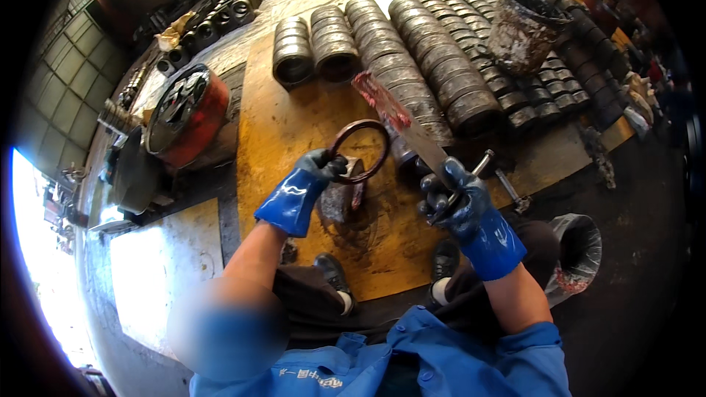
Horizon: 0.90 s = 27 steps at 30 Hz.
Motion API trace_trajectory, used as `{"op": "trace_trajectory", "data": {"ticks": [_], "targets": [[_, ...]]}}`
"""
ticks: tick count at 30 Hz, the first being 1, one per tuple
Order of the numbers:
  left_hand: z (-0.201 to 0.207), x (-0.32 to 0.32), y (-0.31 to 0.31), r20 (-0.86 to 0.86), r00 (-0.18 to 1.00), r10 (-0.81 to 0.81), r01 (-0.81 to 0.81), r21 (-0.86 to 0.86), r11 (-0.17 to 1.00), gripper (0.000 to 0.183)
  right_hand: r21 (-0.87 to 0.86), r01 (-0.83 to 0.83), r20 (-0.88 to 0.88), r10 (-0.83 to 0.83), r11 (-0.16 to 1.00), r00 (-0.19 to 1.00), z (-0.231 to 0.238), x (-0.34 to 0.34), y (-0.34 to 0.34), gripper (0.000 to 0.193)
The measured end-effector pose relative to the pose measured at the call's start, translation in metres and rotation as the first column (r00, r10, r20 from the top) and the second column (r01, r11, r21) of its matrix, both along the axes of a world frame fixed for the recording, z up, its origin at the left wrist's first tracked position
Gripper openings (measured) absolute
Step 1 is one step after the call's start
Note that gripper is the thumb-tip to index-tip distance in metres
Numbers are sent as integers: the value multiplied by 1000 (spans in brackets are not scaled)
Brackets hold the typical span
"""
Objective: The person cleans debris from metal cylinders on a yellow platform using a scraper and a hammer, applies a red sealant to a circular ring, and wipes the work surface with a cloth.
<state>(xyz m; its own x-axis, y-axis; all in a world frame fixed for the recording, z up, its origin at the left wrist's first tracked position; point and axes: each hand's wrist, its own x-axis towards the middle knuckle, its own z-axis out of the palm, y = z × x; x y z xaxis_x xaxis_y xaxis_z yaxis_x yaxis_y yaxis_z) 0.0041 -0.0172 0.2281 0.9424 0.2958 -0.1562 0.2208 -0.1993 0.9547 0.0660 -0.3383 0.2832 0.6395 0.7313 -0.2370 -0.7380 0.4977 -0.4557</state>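
Observation:
My left hand (pixel 323 167), in a blue rubber glove with a dark, grimy palm, pinches a dark reddish-brown ring (pixel 385 148) by its left side. In my right hand (pixel 465 202), gloved alike, is a long flat metal scraper (pixel 421 141). It points up and to the left, its far end smeared with red grease (pixel 381 101). Beneath the ring, a short metal cylinder (pixel 338 202) with red smears rests on the stained yellow board (pixel 294 129). A metal rod (pixel 482 162) shows just beyond my right fingers; whether they touch it I cannot tell.
Rows of metal rings (pixel 441 59) lie on their sides ahead. A grimy bucket (pixel 518 33) stands on them at right. Left is a red drum (pixel 206 121) with dark parts. A lined bin (pixel 581 250) is beside my right leg, near a loose metal bolt (pixel 509 187).

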Motion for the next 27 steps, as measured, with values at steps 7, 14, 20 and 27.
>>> {"op": "trace_trajectory", "data": {"ticks": [7, 14, 20, 27], "targets": [[43, -13, -28, 15, 1000, 13, -17, 263, 965, 24, 143, 347, 179, -369, 927, 912, 61, 31, -146, 46], [-20, -3, 43, -19, 998, 62, -59, 129, 990, 29, -623, 779, 733, -295, 67, 612, -52, -32, -353, 36], [-28, 2, 48, -95, 993, 66, -50, 155, 987, 29, -627, 381, 480, 48, -680, 876, -239, -81, -408, 50], [-41, 7, 69, -161, 981, 106, -88, 115, 989, 31, -483, 97, -97, 163, -870, 982, -288, -51, -370, 38]]}}
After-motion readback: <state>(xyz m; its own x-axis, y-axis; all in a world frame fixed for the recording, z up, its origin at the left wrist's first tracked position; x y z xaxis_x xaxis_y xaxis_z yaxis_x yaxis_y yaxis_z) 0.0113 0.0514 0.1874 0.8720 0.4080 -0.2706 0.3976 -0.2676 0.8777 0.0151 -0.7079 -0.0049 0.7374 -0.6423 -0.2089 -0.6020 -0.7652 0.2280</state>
